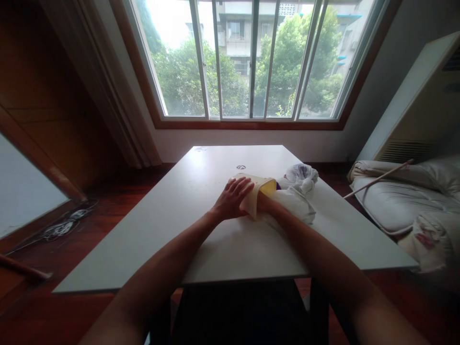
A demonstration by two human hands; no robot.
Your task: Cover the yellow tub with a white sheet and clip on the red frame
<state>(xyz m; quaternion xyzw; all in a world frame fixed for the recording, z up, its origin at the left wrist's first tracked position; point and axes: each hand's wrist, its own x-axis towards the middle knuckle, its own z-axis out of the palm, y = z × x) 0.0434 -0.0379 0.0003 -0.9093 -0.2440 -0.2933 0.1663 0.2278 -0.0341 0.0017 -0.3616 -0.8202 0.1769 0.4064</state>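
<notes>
A pale yellow container [269,183], perhaps a small plastic bin, lies tipped on the white table with its wide mouth facing me. My left hand [234,195] grips it from the left, fingers spread over its top and side. Into the mouth reaches my right hand [264,203]; only the wrist end shows, and its fingers are hidden inside. Right beside the container rest a white plastic bag [295,203] and a knotted clear bag [302,176]. A bit of something purple [278,186] peeks out between the container and the bags.
The white table [151,230] has a small dark round mark [240,167] near its far side. A stick [379,178] leans across the pale cushioned seat [388,201] at right. White cables [61,229] lie on the floor at left. A window [233,62] is ahead.
</notes>
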